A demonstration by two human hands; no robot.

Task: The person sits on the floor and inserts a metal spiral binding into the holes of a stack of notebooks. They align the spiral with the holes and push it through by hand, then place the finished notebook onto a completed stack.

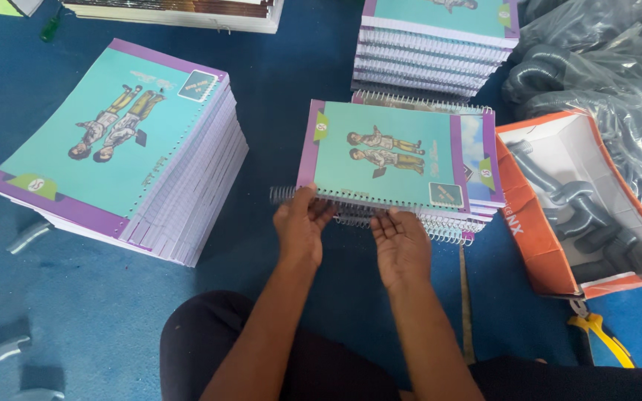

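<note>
both hands work at the near edge of a notebook: the left hand (302, 226) pinches the metal spiral wire (285, 194) where its end sticks out past the cover's left corner, fingers closed on it, while the right hand (401, 241) lies open, palm up, fingertips touching the coil further along the same edge. the top notebook (391, 156) lies flat on a short pile of like notebooks on the blue floor (98, 297), just ahead of the person's dark-clad knees. its cover is teal with a purple band down the left side, a small green tag in the corner, two drawn figures in uniform standing side by side, and a small framed label near the lower right; a row of punched holes runs along the near edge where the silver coil threads through. to the left sits a tall stack of unbound books (124, 148) with the same cover, tilted. behind, another stack of bound notebooks (436, 52). at right an orange cardboard box (540, 245) holds grey coils, clear plastic bags (596, 59) beyond it, and yellow-handled pliers (600, 334) lie near its corner.
</note>
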